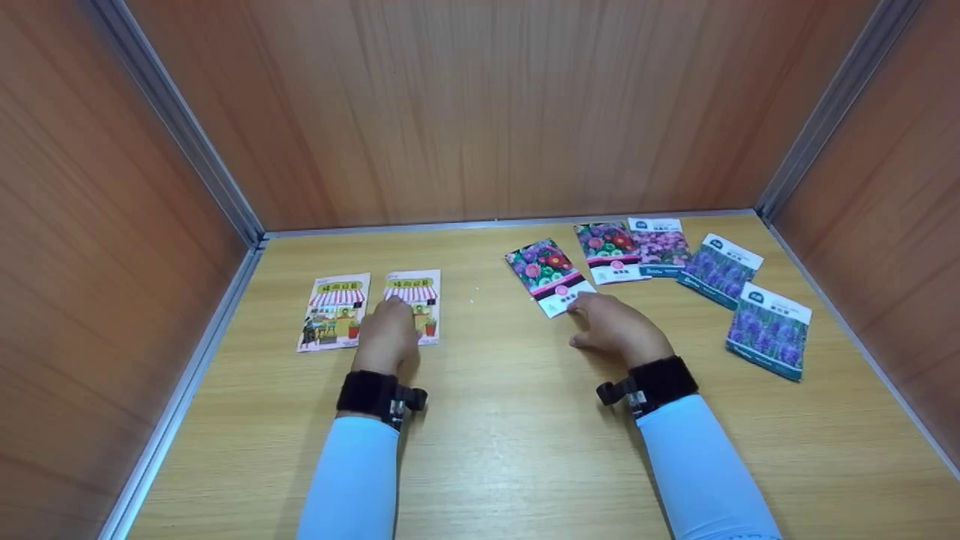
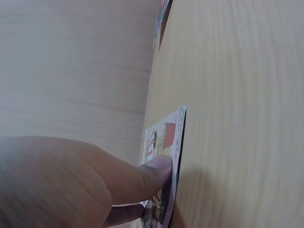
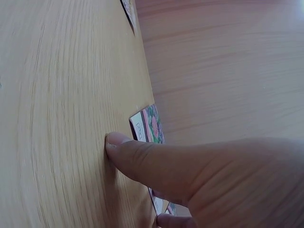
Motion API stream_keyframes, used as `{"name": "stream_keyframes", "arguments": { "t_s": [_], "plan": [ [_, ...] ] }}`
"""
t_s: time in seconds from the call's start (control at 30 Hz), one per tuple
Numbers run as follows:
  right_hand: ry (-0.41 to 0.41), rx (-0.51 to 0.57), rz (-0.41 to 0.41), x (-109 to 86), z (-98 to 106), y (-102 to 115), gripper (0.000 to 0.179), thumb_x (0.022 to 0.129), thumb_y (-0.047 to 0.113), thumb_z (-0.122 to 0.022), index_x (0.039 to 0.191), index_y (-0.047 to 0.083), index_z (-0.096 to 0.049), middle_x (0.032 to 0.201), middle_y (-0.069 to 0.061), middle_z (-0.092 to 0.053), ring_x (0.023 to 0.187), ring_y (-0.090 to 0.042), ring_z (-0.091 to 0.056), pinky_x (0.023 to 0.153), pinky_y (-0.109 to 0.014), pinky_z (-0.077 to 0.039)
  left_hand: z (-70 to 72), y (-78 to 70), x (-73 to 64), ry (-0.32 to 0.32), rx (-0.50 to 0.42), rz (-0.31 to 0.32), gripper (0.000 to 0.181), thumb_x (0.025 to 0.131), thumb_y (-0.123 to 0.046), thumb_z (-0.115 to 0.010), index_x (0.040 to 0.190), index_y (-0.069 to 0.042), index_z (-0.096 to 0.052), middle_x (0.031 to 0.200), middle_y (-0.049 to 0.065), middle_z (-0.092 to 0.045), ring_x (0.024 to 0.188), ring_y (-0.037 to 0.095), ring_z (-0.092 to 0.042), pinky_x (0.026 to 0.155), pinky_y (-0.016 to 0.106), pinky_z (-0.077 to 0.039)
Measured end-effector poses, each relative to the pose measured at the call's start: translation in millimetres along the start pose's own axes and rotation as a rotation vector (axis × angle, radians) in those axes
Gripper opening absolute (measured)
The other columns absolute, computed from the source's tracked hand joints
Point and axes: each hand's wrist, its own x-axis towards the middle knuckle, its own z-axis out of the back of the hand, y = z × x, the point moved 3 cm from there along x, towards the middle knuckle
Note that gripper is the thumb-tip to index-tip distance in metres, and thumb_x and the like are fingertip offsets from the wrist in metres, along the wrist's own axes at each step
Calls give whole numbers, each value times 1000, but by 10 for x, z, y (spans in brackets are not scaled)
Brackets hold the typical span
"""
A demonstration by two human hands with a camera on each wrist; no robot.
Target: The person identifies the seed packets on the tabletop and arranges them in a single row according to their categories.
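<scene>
Two flat packets printed with a striped-awning shop lie side by side on the left. My left hand (image 1: 388,337) is over the right-hand shop packet (image 1: 425,296); the left-hand shop packet (image 1: 332,315) is just beside it. In the left wrist view the thumb rests straight on the packet (image 2: 166,135) near its edge, and another fingertip touches it lower down. My right hand (image 1: 619,326) has its fingertips at the white lower corner of a tilted seed packet (image 1: 546,270) with mixed flowers. The right wrist view shows the thumb against the tabletop, apart from the seed packet (image 3: 151,124).
Farther right lie a second mixed-flower packet (image 1: 607,247), a pink-flower packet (image 1: 662,251) overlapping it, and two purple-flower packets, one higher (image 1: 720,270) and one lower (image 1: 769,330). Wood panels, including the back wall (image 1: 480,112), enclose the table (image 1: 495,435) on three sides.
</scene>
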Motion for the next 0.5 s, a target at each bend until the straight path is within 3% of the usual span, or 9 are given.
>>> {"name": "stream_keyframes", "arguments": {
  "t_s": [0.27, 0.5],
  "plan": [
    [7, 11, -23, -17, 21, 10, 65, 104, 29, -86, 161, 9, -60, 163, -18, -64, 154, -39, -59, 133, -61, -45, 46, 119, 29, -5, 18, 13, 24, 108, -16, -76, 120, 5, -77, 133, 26, -70, 124, 46, -69, 108, 66, -59],
    [1, -12, 4, 11, 1, 0, 66, 103, 27, -87, 160, 6, -60, 163, -20, -63, 155, -40, -58, 134, -61, -44, 60, 136, 11, 8, 50, 20, 22, 108, -17, -73, 116, 3, -77, 132, 23, -71, 125, 44, -69, 108, 65, -60]
  ]
}}
